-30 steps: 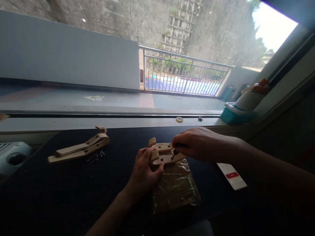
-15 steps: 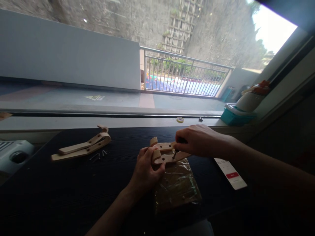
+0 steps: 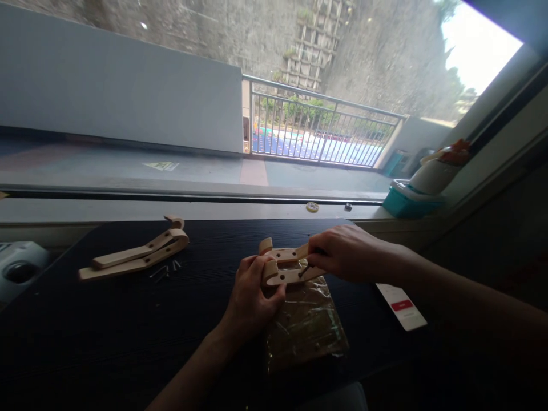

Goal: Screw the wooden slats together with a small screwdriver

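My left hand (image 3: pixel 252 291) is closed on the curved end of a pale wooden piece (image 3: pixel 289 277), which has drilled holes. Another wooden piece (image 3: pixel 286 254) of like shape lies alongside, just behind it. My right hand (image 3: pixel 340 251) is wrapped round a screwdriver (image 3: pixel 303 270); its handle is mostly hidden in the fist. The thin dark shaft slants down to a hole in the front piece. Both pieces rest over a brown block (image 3: pixel 306 331) wrapped in shiny clear plastic.
Two more curved wooden pieces (image 3: pixel 137 254) lie left on the dark table (image 3: pixel 128 342), with several screws (image 3: pixel 165 270) beside them. A phone (image 3: pixel 401 307) lies right. On the sill are a tape roll (image 3: pixel 312 207), a small metallic item (image 3: pixel 348 206) and a teal box (image 3: pixel 411 201).
My right hand has turned and dropped slightly, and the screwdriver shaft leans more to the right. My left hand keeps its hold. The whole view has shifted a little.
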`<action>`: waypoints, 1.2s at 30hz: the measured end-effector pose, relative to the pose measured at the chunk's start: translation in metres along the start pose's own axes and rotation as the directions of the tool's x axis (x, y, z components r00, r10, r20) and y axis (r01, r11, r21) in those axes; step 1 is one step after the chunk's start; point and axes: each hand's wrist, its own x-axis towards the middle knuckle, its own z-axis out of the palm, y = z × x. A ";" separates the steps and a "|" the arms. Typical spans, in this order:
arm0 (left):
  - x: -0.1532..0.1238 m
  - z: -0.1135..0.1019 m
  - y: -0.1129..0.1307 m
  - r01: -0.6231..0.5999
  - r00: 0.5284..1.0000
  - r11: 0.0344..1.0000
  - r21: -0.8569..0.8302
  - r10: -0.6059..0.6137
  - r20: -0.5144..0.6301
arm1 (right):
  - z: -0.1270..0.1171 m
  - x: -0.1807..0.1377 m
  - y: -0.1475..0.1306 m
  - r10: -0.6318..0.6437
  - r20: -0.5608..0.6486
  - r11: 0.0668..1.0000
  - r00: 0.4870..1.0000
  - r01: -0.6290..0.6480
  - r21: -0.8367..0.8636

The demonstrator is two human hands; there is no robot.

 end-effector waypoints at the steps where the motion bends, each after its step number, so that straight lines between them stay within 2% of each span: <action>1: 0.000 0.000 0.000 -0.001 1.000 1.000 0.002 0.001 -0.007 | 0.000 0.000 0.001 0.016 -0.002 1.000 1.000 -0.016 0.005; 4: 0.001 0.001 0.000 -0.006 1.000 1.000 0.006 0.006 -0.024 | -0.007 0.001 -0.001 0.023 0.023 1.000 0.999 -0.023 -0.017; 10: 0.000 0.000 0.000 -0.004 1.000 1.000 0.000 0.004 -0.015 | -0.029 -0.001 -0.007 -0.095 0.085 0.991 0.992 0.102 -0.086; 12: 0.000 -0.001 0.000 0.008 1.000 1.000 -0.003 -0.008 -0.003 | -0.030 -0.001 -0.007 -0.128 0.103 0.989 0.986 0.135 -0.062; 15: 0.000 -0.001 -0.001 0.013 1.000 1.000 -0.003 -0.013 0.007 | -0.022 0.002 -0.004 -0.158 0.062 0.987 0.986 0.159 -0.018; 20: 0.000 -0.001 -0.001 0.009 1.000 1.000 0.004 -0.009 0.009 | -0.005 0.006 0.004 -0.077 -0.038 0.995 0.996 0.079 0.065; 23: 0.000 -0.001 0.000 0.010 1.000 1.000 -0.001 -0.010 0.008 | -0.002 0.007 0.003 -0.002 -0.042 0.996 0.999 0.006 0.093; 27: 0.000 -0.001 0.001 0.006 1.000 1.000 -0.008 -0.006 -0.004 | -0.010 0.006 -0.001 0.033 -0.010 0.999 0.999 -0.033 0.015; 32: 0.000 -0.001 0.000 0.018 1.000 1.000 -0.016 -0.018 -0.001 | -0.029 0.000 -0.005 -0.119 0.062 0.991 0.991 0.122 -0.051; 36: 0.000 -0.001 -0.001 0.016 1.000 1.000 -0.014 -0.016 0.015 | -0.029 -0.001 -0.005 -0.178 0.095 0.984 0.979 0.180 -0.008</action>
